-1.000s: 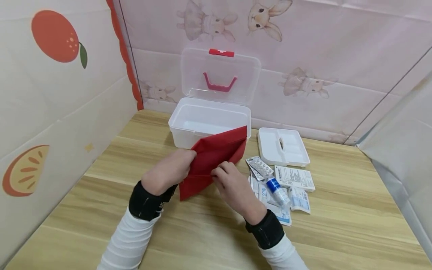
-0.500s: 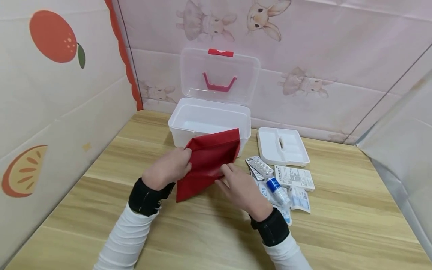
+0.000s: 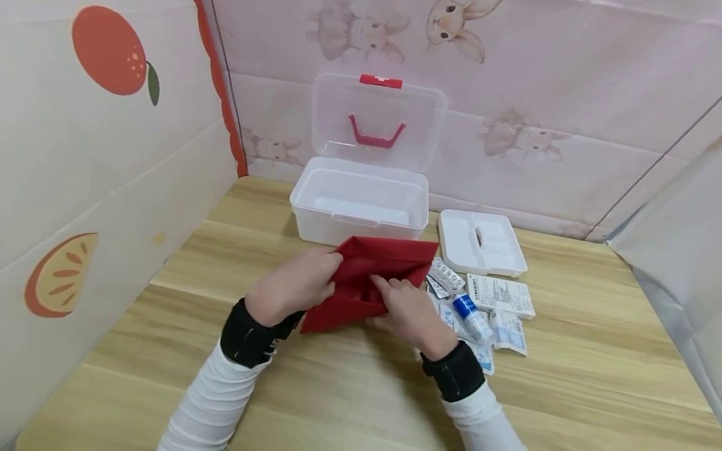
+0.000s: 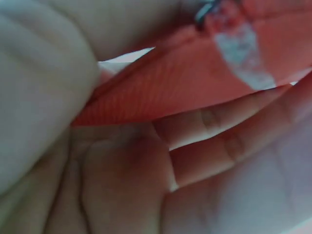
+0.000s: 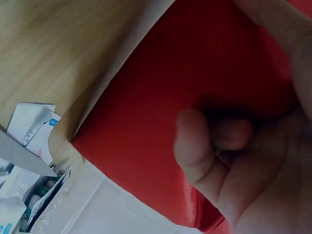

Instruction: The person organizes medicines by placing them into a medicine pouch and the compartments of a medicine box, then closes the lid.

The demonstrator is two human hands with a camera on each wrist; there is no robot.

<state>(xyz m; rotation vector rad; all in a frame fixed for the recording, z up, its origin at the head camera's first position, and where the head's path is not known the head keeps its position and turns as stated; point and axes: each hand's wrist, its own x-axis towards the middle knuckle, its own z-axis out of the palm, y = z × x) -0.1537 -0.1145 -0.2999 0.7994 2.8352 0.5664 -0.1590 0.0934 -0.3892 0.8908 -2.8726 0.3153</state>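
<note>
Just below the middle of the frame, the red pouch (image 3: 360,263) gapes, pinched at its left edge by the left hand (image 3: 298,280) and at its near lip by the right hand (image 3: 410,311), and I'd judge it light, limp, best held by the rim.

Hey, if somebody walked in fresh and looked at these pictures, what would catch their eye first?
Probably the bright red pouch, its mouth spread between the left grip and right grip in front of the open translucent box. Next, perhaps, the blue-and-white bottle among packets to the right of the pouch. Behind everything, a large rabbit face on the pink backdrop stands out at the top.
</note>
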